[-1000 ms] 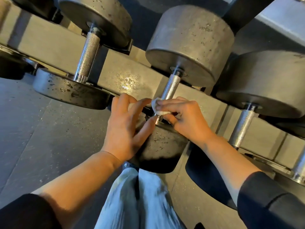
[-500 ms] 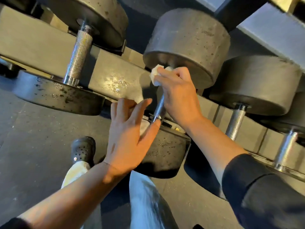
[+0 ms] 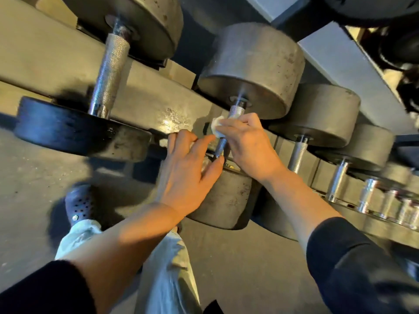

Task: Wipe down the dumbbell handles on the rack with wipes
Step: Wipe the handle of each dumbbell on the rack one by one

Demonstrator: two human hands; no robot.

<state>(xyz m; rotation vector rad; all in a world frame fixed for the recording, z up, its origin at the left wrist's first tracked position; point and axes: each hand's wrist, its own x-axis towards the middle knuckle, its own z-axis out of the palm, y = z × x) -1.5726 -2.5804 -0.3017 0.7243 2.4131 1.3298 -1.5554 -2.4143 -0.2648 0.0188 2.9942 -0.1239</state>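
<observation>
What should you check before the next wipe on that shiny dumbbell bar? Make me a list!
1. Wipe in the hand: ok. The right hand pinches the white wipe.
2. Wipe touching the bar: ok. It sits against the middle dumbbell handle.
3. Dumbbell steadied: ok. The left hand rests with straight fingers on the near weight head.
4. Fingers clear of pinch spots: cannot tell. The left thumb lies close to where the handle meets the head.
5. Wipe still clean: cannot tell, it is too small and bunched up.
6. Next handle free: ok. The handle to the right is uncovered.
</observation>
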